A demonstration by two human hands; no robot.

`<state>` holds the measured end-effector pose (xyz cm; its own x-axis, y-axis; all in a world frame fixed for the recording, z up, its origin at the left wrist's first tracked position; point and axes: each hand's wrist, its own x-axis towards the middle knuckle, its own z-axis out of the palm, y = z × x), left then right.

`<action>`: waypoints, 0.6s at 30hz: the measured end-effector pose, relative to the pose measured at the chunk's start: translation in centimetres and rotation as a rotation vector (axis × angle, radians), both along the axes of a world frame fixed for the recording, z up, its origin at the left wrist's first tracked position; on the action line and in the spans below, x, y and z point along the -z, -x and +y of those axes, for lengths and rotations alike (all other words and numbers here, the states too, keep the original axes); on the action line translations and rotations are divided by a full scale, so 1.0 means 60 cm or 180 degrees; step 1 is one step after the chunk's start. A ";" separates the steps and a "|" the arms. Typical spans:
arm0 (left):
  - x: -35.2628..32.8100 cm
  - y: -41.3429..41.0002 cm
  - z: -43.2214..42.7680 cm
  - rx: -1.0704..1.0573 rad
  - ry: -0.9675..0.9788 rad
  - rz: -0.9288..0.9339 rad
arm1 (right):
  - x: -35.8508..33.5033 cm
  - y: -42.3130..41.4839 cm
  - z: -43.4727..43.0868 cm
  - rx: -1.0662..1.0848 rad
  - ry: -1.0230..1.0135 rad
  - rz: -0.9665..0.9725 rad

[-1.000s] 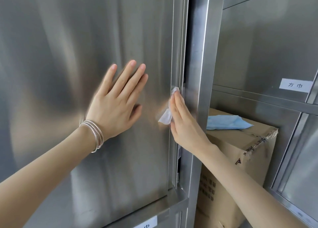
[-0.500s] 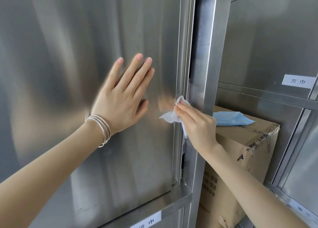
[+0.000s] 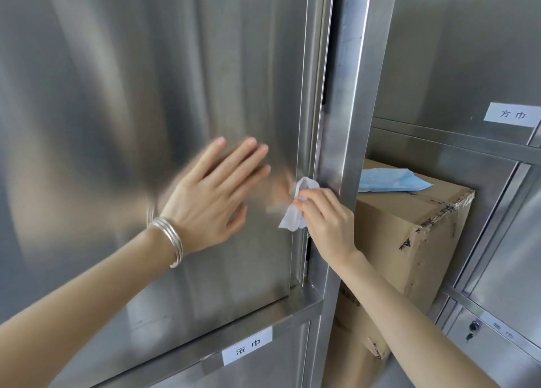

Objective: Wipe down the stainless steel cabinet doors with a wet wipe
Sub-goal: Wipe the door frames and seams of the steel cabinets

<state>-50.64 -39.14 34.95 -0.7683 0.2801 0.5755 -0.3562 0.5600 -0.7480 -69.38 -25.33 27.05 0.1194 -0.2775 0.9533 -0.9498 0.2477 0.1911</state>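
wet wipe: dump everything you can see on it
The wet wipe is a small white sheet of thin, soft-looking material, crumpled rather than folded. The right hand pinches it between its fingertips. Its upper bunch sits against the right edge of the stainless cabinet door, next to the vertical frame post, and a loose corner hangs below the fingers against the door face. Dampness cannot be judged from the picture.
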 end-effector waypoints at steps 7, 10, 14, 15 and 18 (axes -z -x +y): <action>0.032 -0.002 -0.008 -0.0117 0.0048 0.0049 | -0.007 0.008 -0.002 0.0111 0.0166 0.0034; 0.034 -0.003 -0.010 -0.0088 0.0033 0.0084 | -0.004 0.004 -0.005 0.0246 0.0270 -0.0011; 0.034 -0.002 -0.011 -0.0066 0.0075 0.0111 | 0.013 -0.006 -0.007 0.0171 0.0134 -0.0267; 0.034 -0.002 -0.011 -0.0073 0.0077 0.0114 | 0.021 -0.009 -0.007 0.0074 0.0048 -0.0358; 0.035 -0.002 -0.010 -0.0064 0.0077 0.0125 | 0.044 -0.019 -0.001 -0.0131 -0.0353 -0.0551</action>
